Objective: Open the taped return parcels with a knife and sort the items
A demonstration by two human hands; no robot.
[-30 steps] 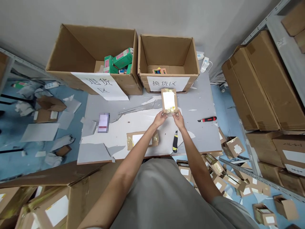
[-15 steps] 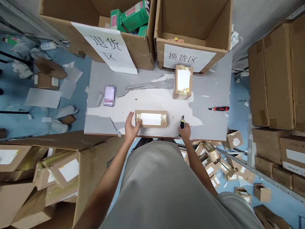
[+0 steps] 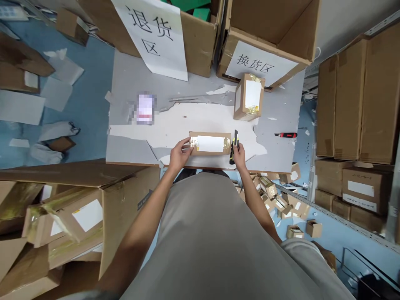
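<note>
A small taped cardboard box (image 3: 210, 143) with a white label lies flat near the front edge of the table. My left hand (image 3: 181, 153) grips its left end, thumb in front and fingers on the far side. In my right hand (image 3: 239, 157) is a black and yellow utility knife (image 3: 234, 148), its blade end pointing away from me, right beside the box's right end. A second taped box (image 3: 249, 98) with a white label stands behind, towards the right. Farther right lies a red and black utility knife (image 3: 286, 135).
Two large open cartons with paper signs, the left carton (image 3: 200, 50) and the right carton (image 3: 271, 25), stand at the table's back. A blurred pale item (image 3: 145, 109) lies left on the table (image 3: 125, 150). A big carton (image 3: 131, 200) of parcels sits at lower left. Stacked boxes (image 3: 350, 104) line the right.
The black and yellow knife has moved left, up against the box's right end, and now points straighter away. My left hand stays at the box's left end. The view has shifted.
</note>
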